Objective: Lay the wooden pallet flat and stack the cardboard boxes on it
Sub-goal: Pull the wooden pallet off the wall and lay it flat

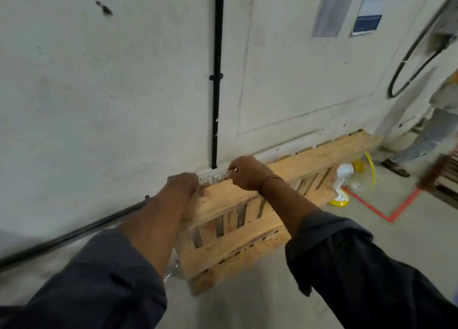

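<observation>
A light wooden pallet (250, 227) stands on edge against the pale concrete wall, its slats facing me. My left hand (184, 183) grips the top board near the pallet's left corner, fingers curled over the far side. My right hand (246, 171), with a bracelet at the wrist, holds the same top edge a little further right. Both forearms reach forward in dark rolled sleeves. No cardboard boxes are in view.
A black pipe (218, 76) runs down the wall and another along the floor at left. A white and yellow fan (345, 180) lies on the floor behind the pallet. Red floor tape (399, 209) marks a corner. A person's legs (421, 140) stand at right.
</observation>
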A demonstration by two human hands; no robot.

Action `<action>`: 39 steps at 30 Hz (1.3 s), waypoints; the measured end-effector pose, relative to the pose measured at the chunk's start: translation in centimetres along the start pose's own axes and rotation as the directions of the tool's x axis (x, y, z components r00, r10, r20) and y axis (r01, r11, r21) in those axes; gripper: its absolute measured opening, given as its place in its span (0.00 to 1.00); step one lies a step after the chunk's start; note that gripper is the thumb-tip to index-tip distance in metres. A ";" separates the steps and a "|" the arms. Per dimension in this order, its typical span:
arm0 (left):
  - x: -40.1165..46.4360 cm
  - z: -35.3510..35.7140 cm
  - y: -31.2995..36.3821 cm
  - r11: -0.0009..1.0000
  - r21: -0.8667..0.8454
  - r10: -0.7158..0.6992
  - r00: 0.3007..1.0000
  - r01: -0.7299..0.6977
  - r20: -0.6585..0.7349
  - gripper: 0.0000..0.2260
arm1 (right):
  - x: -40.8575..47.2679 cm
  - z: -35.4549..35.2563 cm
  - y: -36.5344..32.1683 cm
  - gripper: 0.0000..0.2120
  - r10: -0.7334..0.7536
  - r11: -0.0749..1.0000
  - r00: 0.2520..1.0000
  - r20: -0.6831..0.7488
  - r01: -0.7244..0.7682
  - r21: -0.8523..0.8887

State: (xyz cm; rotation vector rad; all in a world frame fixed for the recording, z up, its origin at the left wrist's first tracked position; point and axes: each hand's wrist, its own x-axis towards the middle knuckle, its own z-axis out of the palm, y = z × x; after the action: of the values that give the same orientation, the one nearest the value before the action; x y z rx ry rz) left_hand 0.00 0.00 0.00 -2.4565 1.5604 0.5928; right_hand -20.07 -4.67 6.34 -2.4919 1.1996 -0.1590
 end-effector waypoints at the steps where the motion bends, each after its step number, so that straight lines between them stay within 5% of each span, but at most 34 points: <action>1: 0.5 0.3 0.0 1.000 0.012 -0.008 0.999 0.008 0.034 0.29 | 0.5 0.6 0.4 0.15 0.021 1.000 0.999 0.030 -0.021 0.000; 8: 4.2 2.6 -1.4 0.999 0.041 0.021 0.980 -0.030 0.197 0.49 | 1.0 5.8 1.9 0.21 0.135 0.989 0.940 0.314 -0.148 0.018; 12: 2.2 1.2 -1.3 0.985 0.074 0.129 0.955 -0.154 0.267 0.37 | 1.0 8.4 2.4 0.22 0.176 0.977 0.938 0.298 -0.204 0.065; 16: 1.7 0.7 -1.0 0.988 0.073 0.107 0.951 -0.133 0.292 0.37 | 1.1 8.7 2.9 0.18 0.179 0.971 0.942 0.285 -0.216 0.102; 21: 5.1 2.9 -3.2 1.000 0.017 -0.004 0.930 -0.003 0.367 0.69 | -0.5 9.5 2.9 0.14 0.192 0.973 0.955 0.228 -0.215 0.081; 26: 3.0 3.1 -2.1 0.999 -0.035 0.037 0.877 -0.023 0.480 0.62 | -4.3 10.8 3.0 0.14 0.121 0.989 0.980 0.159 -0.133 0.062; 31: 1.0 4.8 -2.3 0.985 -0.164 0.106 0.935 -0.052 0.339 0.52 | -8.6 12.6 4.5 0.32 -0.035 0.997 0.986 0.162 0.045 -0.057; 33: -0.4 5.4 -2.1 0.973 -0.219 0.132 0.953 -0.072 0.274 0.58 | -10.3 13.6 5.0 0.44 -0.087 0.977 0.986 0.142 0.112 -0.179; 36: -2.1 6.4 -1.4 0.957 -0.280 0.144 0.956 -0.070 0.255 0.67 | -12.8 14.1 5.9 0.49 -0.055 0.986 0.986 0.159 0.079 -0.149; 39: -4.2 7.8 -0.4 0.955 -0.288 0.150 0.959 -0.077 0.242 0.54 | -16.0 13.8 6.5 0.47 0.036 0.998 0.987 0.156 -0.027 -0.060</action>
State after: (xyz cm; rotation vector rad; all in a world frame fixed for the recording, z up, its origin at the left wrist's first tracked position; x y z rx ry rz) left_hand -3.07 6.37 -5.33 -2.3565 1.6110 1.1776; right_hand -31.39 7.90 -7.97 -2.4805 1.1929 0.0800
